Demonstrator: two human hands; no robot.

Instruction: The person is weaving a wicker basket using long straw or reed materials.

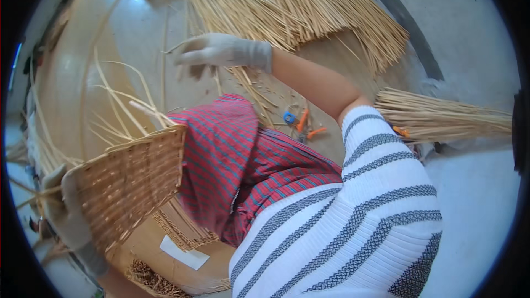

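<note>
A partly woven wicker basket with loose canes sticking up from its upper edge leans against my lap at the left. My left hand, in a pale glove, grips its outer left side; some of the fingers are hidden behind it. My right hand, gloved too, is lifted over the floor beyond my knee, away from the basket. Its fingers are stretched and slightly blurred, with a thin pale line by the fingertips that I cannot make out well. A red and blue striped cloth covers my lap.
Long bundles of cane lie on the floor ahead, another bundle to the right. Orange-handled cutters and a blue item lie among offcuts. Below the basket are a woven panel, a white paper and brown scraps.
</note>
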